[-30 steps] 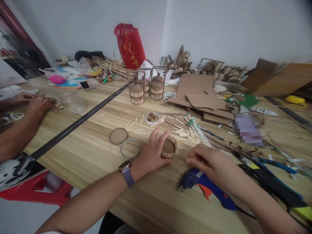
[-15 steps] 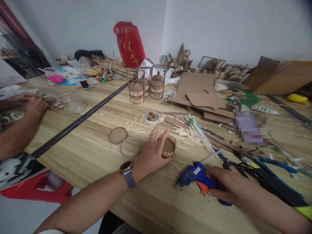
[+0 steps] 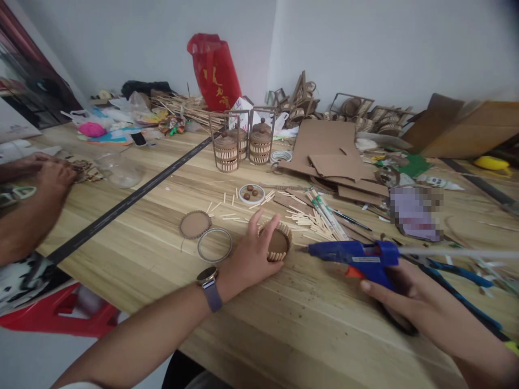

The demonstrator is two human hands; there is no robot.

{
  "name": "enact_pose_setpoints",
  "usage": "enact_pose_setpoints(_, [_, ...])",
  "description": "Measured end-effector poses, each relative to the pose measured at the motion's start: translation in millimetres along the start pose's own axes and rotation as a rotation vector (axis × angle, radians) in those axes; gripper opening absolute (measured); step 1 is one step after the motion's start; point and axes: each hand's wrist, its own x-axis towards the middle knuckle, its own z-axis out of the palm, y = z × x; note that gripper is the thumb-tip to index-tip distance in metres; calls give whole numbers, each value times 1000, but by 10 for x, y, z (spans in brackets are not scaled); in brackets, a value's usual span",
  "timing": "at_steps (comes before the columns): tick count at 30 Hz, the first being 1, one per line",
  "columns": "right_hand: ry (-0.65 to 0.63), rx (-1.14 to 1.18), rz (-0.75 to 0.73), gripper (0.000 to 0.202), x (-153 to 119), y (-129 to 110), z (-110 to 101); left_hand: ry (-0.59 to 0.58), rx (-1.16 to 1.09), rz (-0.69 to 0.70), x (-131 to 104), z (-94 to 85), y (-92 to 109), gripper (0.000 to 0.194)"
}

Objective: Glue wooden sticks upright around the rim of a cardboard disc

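My left hand [image 3: 252, 251] rests around a small round basket [image 3: 279, 243] with a cardboard base and a wall of short wooden sticks, gripping its rim between thumb and fingers. Its left part is hidden behind the fingers. In my right hand [image 3: 401, 294] is a blue hot glue gun [image 3: 357, 259] with an orange trigger and a clear glue stick at its back. The nozzle points left, a little right of the basket. A cardboard disc [image 3: 195, 223] with a dark edging and a pale ring [image 3: 214, 245] lie left of my left hand.
Loose short sticks [image 3: 302, 219] lie behind the basket, near a white dish [image 3: 251, 194] of brown balls. Finished tiered baskets [image 3: 226, 154] stand farther back. Cardboard sheets [image 3: 328, 140] and blue-handled pliers [image 3: 458, 270] lie right. Another person's hands [image 3: 54, 173] work at left.
My right hand has raised the glue gun and swung its nozzle up and left toward the basket. My left hand stays on the basket.
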Motion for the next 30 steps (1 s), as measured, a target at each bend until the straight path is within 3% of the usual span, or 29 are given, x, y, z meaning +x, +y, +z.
enact_pose_setpoints(6, [-86,416,218,48,4,225,290,14,-5,12,-3,0,-13,101])
enact_pose_setpoints(9, [-80,343,202,44,12,209,375,12,5,13,0,3,-19,102])
enact_pose_setpoints(15, [-119,150,28,46,28,176,465,13,19,12,2,8,-23,100])
enact_pose_setpoints(30, [-177,-10,-58,38,-10,86,529,16,3,17,0,8,-20,100])
